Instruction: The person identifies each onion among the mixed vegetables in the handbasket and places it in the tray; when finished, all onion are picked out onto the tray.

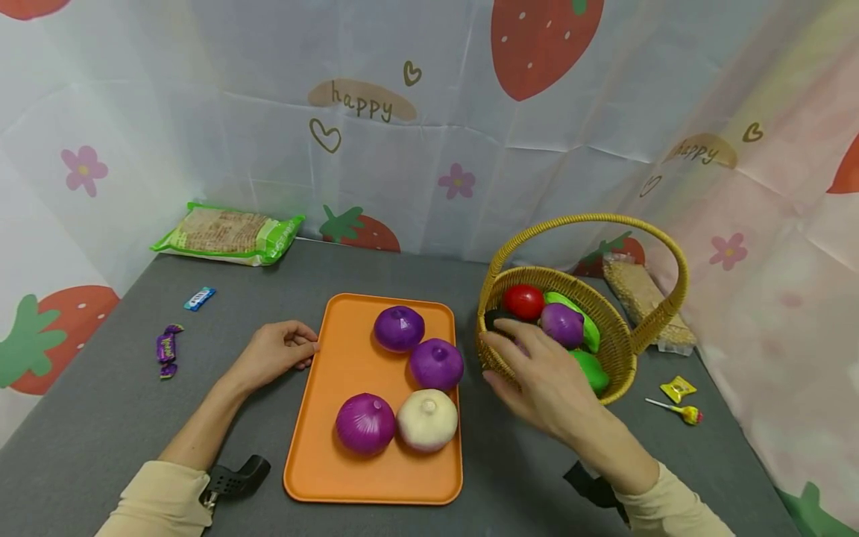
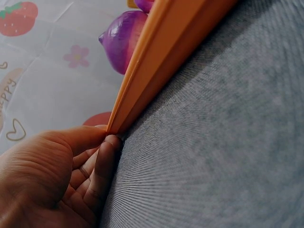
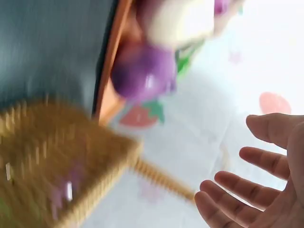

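Note:
An orange tray [image 1: 376, 473] lies on the grey table, its left edge pinched between the thumb and fingers of my left hand [image 1: 277, 353]. On it sit two dark purple onions [image 1: 399, 329], a magenta onion [image 1: 365, 424] and a white onion [image 1: 427, 421]. Over the left rim of the yellow wicker basket [image 1: 620, 365] hovers my right hand [image 1: 543, 377], fingers spread and nothing held. In the basket are a red tomato-like piece [image 1: 524, 302], a purple onion [image 1: 562, 325], green vegetables [image 1: 590, 371] and a dark piece partly behind the hand. The right wrist view is blurred.
A green-edged bag [image 1: 228, 235] lies at the back left, near a blue-wrapped candy [image 1: 199, 299] and a purple-wrapped candy [image 1: 166, 350]. Right of the basket are a bag of grains [image 1: 647, 302], a yellow candy [image 1: 678, 388] and a lollipop [image 1: 687, 415]. The basket handle arches high.

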A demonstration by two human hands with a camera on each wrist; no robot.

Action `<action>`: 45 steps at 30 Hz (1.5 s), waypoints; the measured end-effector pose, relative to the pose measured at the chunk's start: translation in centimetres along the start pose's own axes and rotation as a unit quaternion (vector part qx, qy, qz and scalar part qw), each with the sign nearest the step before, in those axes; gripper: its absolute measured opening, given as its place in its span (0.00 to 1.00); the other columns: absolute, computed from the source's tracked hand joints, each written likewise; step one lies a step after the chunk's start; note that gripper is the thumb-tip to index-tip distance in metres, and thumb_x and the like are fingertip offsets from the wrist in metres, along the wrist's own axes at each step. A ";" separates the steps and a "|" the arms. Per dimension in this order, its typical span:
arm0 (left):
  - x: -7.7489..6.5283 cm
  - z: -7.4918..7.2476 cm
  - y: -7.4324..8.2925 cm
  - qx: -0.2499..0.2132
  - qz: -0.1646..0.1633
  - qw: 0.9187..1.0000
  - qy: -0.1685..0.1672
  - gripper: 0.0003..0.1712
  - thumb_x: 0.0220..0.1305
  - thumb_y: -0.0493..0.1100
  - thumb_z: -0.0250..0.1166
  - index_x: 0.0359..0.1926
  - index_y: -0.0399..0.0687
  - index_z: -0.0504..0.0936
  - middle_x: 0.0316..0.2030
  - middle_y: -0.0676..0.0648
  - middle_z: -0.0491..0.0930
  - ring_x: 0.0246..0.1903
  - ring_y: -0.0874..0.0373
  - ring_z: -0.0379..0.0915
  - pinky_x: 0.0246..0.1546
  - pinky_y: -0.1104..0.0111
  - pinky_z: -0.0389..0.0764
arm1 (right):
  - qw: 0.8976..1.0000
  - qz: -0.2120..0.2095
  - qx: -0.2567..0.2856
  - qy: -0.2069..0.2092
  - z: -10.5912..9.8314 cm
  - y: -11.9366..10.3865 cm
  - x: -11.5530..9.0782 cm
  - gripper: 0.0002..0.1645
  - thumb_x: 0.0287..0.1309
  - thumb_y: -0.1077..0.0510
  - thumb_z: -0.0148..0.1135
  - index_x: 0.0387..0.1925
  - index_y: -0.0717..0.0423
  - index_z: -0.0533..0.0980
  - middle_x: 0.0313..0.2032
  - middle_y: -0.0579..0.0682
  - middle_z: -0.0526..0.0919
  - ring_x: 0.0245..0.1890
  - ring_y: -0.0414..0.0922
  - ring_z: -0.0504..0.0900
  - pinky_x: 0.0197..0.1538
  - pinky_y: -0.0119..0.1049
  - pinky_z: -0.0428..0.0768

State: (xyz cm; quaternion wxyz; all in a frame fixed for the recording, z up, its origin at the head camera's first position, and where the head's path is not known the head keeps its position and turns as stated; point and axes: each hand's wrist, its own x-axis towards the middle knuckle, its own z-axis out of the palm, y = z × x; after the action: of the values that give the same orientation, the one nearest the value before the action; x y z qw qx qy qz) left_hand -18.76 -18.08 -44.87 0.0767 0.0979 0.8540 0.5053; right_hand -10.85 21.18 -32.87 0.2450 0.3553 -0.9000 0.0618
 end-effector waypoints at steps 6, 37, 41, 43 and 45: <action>0.0 0.0 -0.1 0.004 -0.003 1.000 0.001 0.14 0.65 0.43 0.65 0.44 0.35 0.81 0.31 0.43 0.85 0.25 0.63 0.79 0.29 0.72 0.82 | 0.997 0.071 -0.013 0.006 -2.0 5.2 1.0 0.29 0.52 0.55 0.71 0.56 0.56 0.75 0.54 0.58 0.78 0.49 0.56 0.79 0.41 0.53 0.82; 0.1 0.0 -0.2 -0.003 0.003 1.000 -0.003 0.14 0.65 0.43 0.65 0.44 0.34 0.81 0.31 0.42 0.84 0.24 0.63 0.79 0.29 0.72 0.82 | 0.918 0.190 0.047 -0.346 -0.3 13.0 1.2 0.36 0.60 0.49 0.65 0.64 0.64 0.68 0.52 0.67 0.78 0.54 0.64 0.77 0.55 0.58 0.75; 0.1 0.0 -0.2 -0.002 0.000 1.000 -0.004 0.15 0.65 0.43 0.65 0.44 0.34 0.81 0.31 0.42 0.84 0.24 0.63 0.79 0.30 0.72 0.82 | 0.924 0.178 0.050 -0.334 -0.3 13.0 1.1 0.32 0.58 0.51 0.67 0.59 0.65 0.70 0.46 0.65 0.81 0.49 0.61 0.79 0.52 0.56 0.76; 0.1 0.0 -0.2 -0.002 -0.001 1.000 -0.004 0.15 0.65 0.43 0.65 0.44 0.34 0.81 0.31 0.42 0.84 0.25 0.63 0.79 0.30 0.72 0.82 | 0.925 0.180 0.047 -0.330 -0.2 13.0 1.1 0.31 0.57 0.51 0.67 0.56 0.64 0.70 0.44 0.64 0.81 0.46 0.60 0.80 0.50 0.55 0.78; 0.1 -0.1 -0.1 -0.002 -0.002 1.000 -0.004 0.15 0.65 0.43 0.65 0.45 0.34 0.81 0.31 0.42 0.84 0.25 0.63 0.79 0.30 0.72 0.82 | 0.925 0.183 0.042 -0.330 -0.1 13.0 1.0 0.30 0.56 0.51 0.67 0.55 0.64 0.70 0.43 0.63 0.81 0.46 0.59 0.80 0.48 0.55 0.78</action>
State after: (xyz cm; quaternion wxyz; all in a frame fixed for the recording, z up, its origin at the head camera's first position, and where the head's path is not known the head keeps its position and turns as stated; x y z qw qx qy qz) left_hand -18.85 -18.18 -44.96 0.0817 0.0978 0.8531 0.5059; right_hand -20.14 30.25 -31.46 -0.0964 0.1942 -0.9759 0.0227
